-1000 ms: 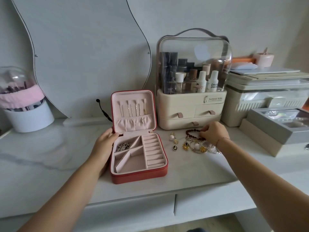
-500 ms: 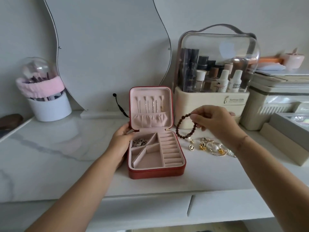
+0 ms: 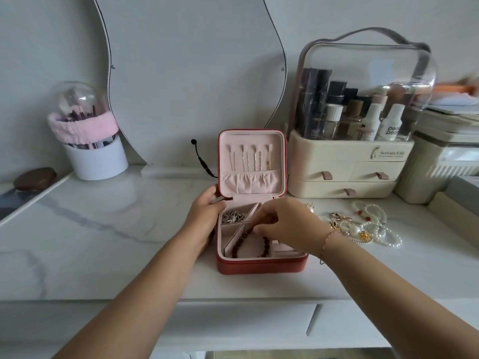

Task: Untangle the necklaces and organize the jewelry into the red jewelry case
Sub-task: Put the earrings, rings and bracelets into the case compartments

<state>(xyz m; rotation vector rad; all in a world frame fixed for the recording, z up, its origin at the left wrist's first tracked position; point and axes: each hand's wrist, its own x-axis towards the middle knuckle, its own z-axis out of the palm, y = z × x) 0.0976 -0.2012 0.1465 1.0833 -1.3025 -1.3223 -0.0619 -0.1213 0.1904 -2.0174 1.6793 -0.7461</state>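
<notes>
Step in hand: laying the bead bracelet (image 3: 242, 244) into the red jewelry case (image 3: 259, 266). The case sits open on the tabletop (image 3: 103, 229), lid upright. Left hand (image 3: 206, 215) grips the case's left wall near the hinge, thumb at the rim, fingers curled round the side, steadying it. Right hand (image 3: 287, 226) hovers over the tray, its fingers (image 3: 259, 230) drawn together and pinching the bracelet's upper end. The rest of the strand lies in the large front compartment, part of it running along the diagonal divider. The back-left compartment holds a silver chain bundle (image 3: 233, 217) (tangled or not, can't tell). More pieces lie on the tabletop to the right of the case: pearl bracelets (image 3: 383, 237) and gold earrings (image 3: 337, 222).

To do it well, my read: lower the pinched end inside that same compartment before letting go, so no beads ride over the divider or onto the ring rolls (image 3: 285, 251) — otherwise the lid may not close flat. Coil it loosely rather than dropping it in a heap. Hold the case firm against sliding on the smooth tabletop, and don't brush the silver chain bundle next door.
</notes>
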